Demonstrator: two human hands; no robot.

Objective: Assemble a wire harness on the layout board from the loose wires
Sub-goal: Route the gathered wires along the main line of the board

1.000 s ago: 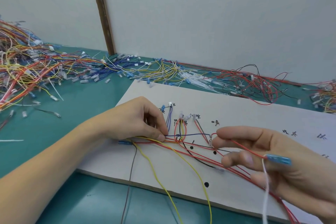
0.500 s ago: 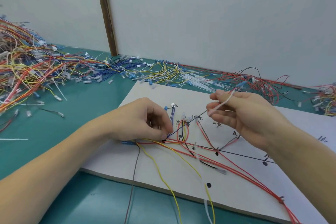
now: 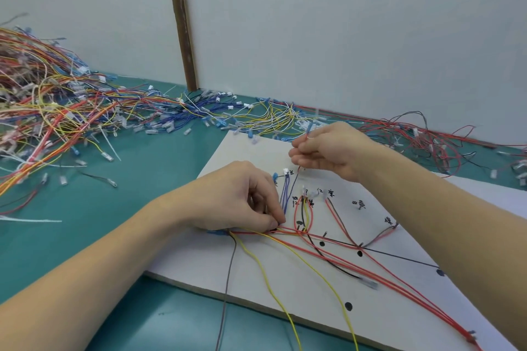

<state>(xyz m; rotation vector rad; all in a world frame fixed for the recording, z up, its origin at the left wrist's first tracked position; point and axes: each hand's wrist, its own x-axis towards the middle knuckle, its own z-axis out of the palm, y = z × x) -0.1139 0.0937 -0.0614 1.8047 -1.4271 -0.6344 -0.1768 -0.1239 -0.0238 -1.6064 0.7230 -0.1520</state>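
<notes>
The white layout board (image 3: pixel 256 273) lies on the teal table, marked with black dots and handwritten labels. Red, yellow, black and grey wires (image 3: pixel 328 253) fan across it from one gathering point. My left hand (image 3: pixel 239 196) rests on the board and pinches that bundle at the gathering point with thumb and fingertips. My right hand (image 3: pixel 328 151) is raised over the board's far edge and pinches a white wire with a blue terminal (image 3: pixel 309 129) sticking up from its fingers. Blue wires with a white connector (image 3: pixel 286 171) stand between the two hands.
A large tangled heap of loose wires (image 3: pixel 48 111) covers the table's left side. More loose blue, yellow and white wires (image 3: pixel 256 117) run along the wall, and red and black ones (image 3: pixel 427 142) lie at the far right. A brown strip (image 3: pixel 181 20) runs up the wall.
My right hand has carried the blue-terminal wire from low at the right up and away to the board's far edge. My left hand has stayed pinching the bundle.
</notes>
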